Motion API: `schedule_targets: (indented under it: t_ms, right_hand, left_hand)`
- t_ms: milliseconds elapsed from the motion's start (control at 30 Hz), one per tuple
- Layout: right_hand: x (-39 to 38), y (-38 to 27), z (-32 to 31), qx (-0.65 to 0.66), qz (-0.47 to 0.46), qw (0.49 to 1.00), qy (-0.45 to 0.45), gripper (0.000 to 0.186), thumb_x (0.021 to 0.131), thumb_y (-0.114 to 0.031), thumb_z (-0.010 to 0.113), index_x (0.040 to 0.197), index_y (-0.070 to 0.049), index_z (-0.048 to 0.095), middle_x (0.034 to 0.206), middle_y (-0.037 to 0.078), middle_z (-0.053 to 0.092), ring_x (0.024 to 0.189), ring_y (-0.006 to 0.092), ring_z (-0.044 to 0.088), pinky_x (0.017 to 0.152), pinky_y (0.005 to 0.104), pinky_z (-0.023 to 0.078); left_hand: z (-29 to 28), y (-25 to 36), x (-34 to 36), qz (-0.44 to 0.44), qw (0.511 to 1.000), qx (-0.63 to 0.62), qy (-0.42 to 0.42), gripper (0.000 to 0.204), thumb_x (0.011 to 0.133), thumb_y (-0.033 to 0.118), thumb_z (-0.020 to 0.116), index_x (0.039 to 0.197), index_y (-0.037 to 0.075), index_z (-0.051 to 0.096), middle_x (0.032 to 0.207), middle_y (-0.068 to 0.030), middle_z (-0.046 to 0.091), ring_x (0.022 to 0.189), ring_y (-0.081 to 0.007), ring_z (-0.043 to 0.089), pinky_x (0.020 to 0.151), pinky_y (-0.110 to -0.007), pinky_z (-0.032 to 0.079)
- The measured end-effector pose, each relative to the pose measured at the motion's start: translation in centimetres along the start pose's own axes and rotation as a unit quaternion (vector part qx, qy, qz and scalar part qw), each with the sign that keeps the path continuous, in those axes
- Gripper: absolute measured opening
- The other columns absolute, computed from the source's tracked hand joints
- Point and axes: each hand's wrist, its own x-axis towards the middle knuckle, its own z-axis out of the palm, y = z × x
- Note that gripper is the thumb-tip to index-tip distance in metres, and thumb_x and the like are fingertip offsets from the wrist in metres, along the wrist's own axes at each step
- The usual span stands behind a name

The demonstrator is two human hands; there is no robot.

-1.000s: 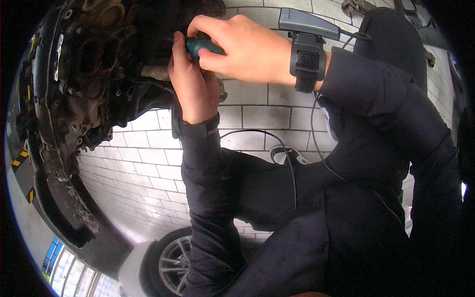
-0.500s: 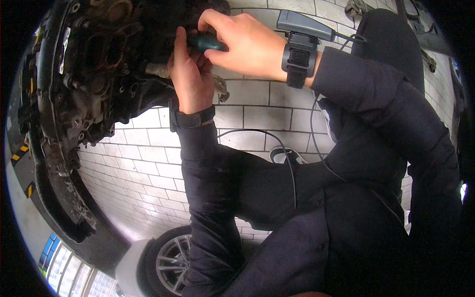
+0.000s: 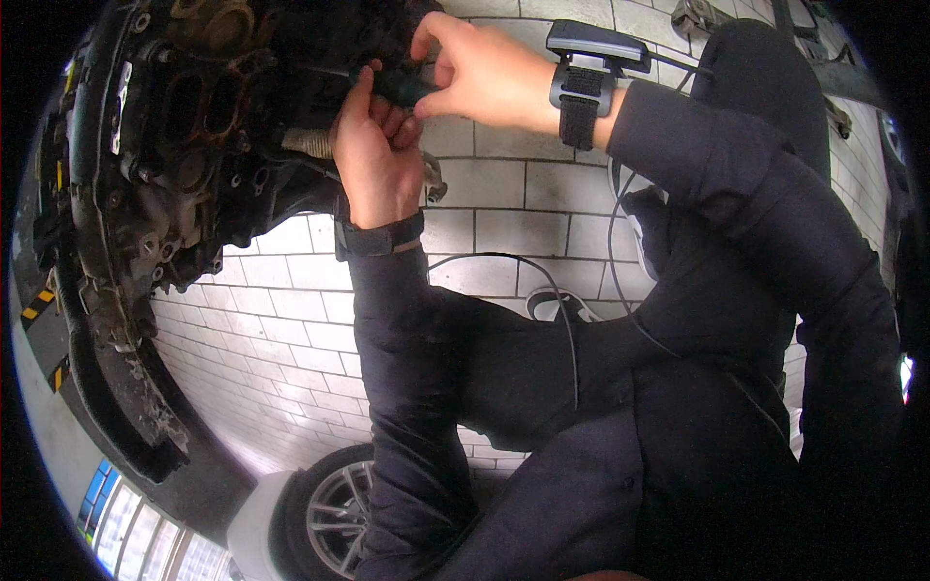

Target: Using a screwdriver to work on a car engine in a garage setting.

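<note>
A tool with a dark green handle point(image 3: 405, 89), its kind not clear, points into the dark underside of an engine point(image 3: 208, 107) at the upper left. My left hand point(image 3: 380, 160) is closed round it from below, thumb up and fingers curled. My right hand point(image 3: 475, 73) comes in from the right, its thumb against the handle's end and its fingers loosely curved over the top. The tool's tip is lost in shadow among the engine parts. Beside my left hand runs a ribbed, pale flexible pipe point(image 3: 308, 143).
White floor tiles point(image 3: 504, 194) lie below. A thin black cable point(image 3: 523, 259) loops across my legs. A long dark curved beam point(image 3: 145, 416) runs down the left. A car wheel point(image 3: 334, 518) stands at the bottom, and a metal foot point(image 3: 697, 17) at the top right.
My right hand has loosened, its fingers lifting and spreading slightly from the handle. My left fingers have curled in more around the tool. The arms have barely moved.
</note>
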Motion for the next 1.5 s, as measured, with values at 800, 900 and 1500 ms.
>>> schedule_targets:
  t_ms: [800, 900, 1500]
  right_hand:
    - [-0.5, -0.8, 0.6, 0.333, 0.158, 0.922, -0.114, 0.056, 0.092, -0.005, 0.072, 0.140, -0.001, 0.044, 0.111, 0.019, 0.069, 0.094, 0.0227, 0.075, 0.084, 0.0336, 0.063]
    - [-0.6, -0.8, 0.9, 0.267, 0.114, 0.954, -0.076, 0.052, 0.094, -0.004, 0.068, 0.141, -0.001, 0.044, 0.115, 0.020, 0.069, 0.094, 0.0239, 0.075, 0.085, 0.0351, 0.064]
    - [-1.0, -2.2, -0.1, 0.302, 0.147, 0.936, -0.105, 0.047, 0.101, -0.010, 0.064, 0.140, 0.002, 0.042, 0.111, 0.018, 0.066, 0.096, 0.0248, 0.076, 0.085, 0.0342, 0.064]
  left_hand:
    - [-0.1, -3.7, -1.5, -0.002, 0.983, -0.149, -0.111, 0.042, 0.112, 0.046, 0.042, 0.132, 0.012, 0.058, 0.123, -0.0051, 0.067, 0.106, -0.0156, 0.059, 0.077, -0.030, 0.044]
    - [-0.2, -3.9, -1.0, 0.004, 0.982, -0.143, -0.127, 0.039, 0.112, 0.043, 0.043, 0.131, 0.012, 0.059, 0.128, -0.0050, 0.066, 0.109, -0.0160, 0.059, 0.078, -0.030, 0.044]
    - [-0.3, -2.9, -0.6, 0.006, 0.985, -0.121, -0.119, 0.040, 0.112, 0.039, 0.043, 0.133, 0.010, 0.059, 0.126, -0.0043, 0.067, 0.105, -0.0155, 0.063, 0.083, -0.030, 0.049]
